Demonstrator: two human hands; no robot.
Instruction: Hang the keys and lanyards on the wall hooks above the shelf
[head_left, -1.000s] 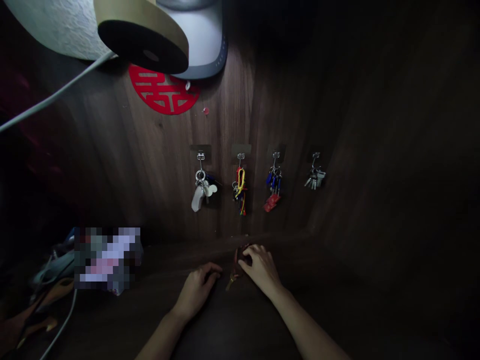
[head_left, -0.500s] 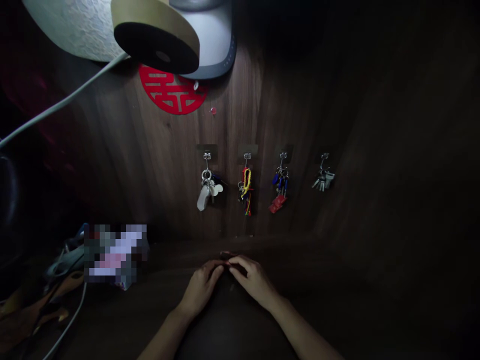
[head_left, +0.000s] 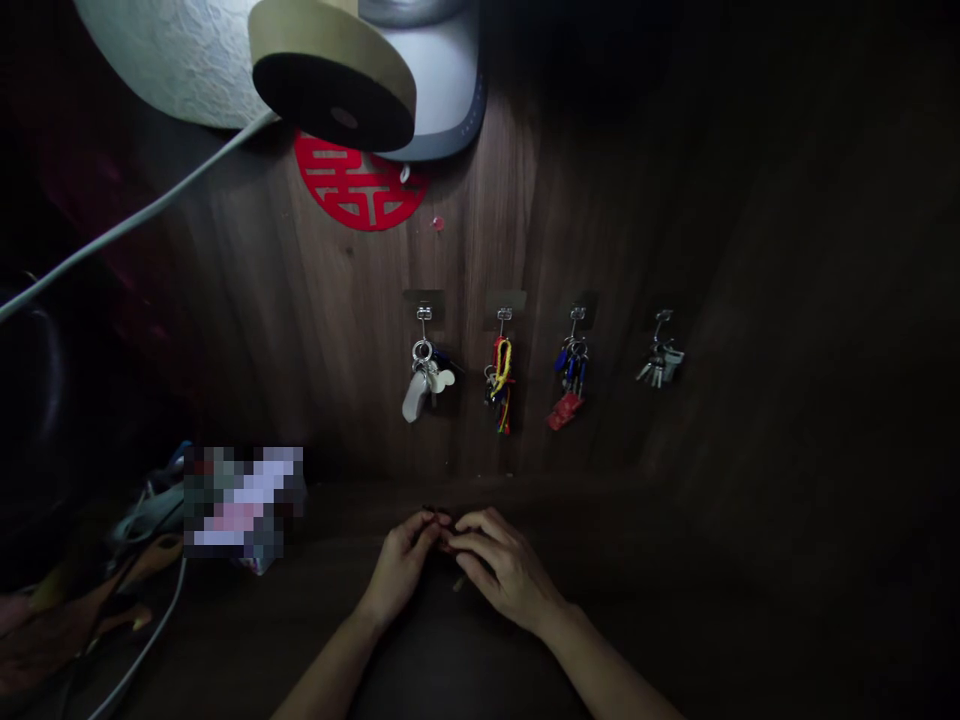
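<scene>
My left hand and my right hand meet low in the view above a dark wooden ledge. Their fingers pinch a small bunch of keys with a dark red cord. Only a brass key tip shows below my right fingers; the rest is mostly hidden. Above the hands, a wood-grain wall carries several hooks with key bunches, including a white-fobbed bunch and a yellow-corded bunch. A blue-tagged bunch and a silver bunch hang to the right.
A tan tape roll and a red round paper-cut sit at the top. A white cable crosses the upper left. A blurred, pixelated object and a tangle of cables and brown items lie lower left.
My hands have closed together around the key bunch, and the brass key is now mostly covered. The whole scene has shifted slightly right in the view.
</scene>
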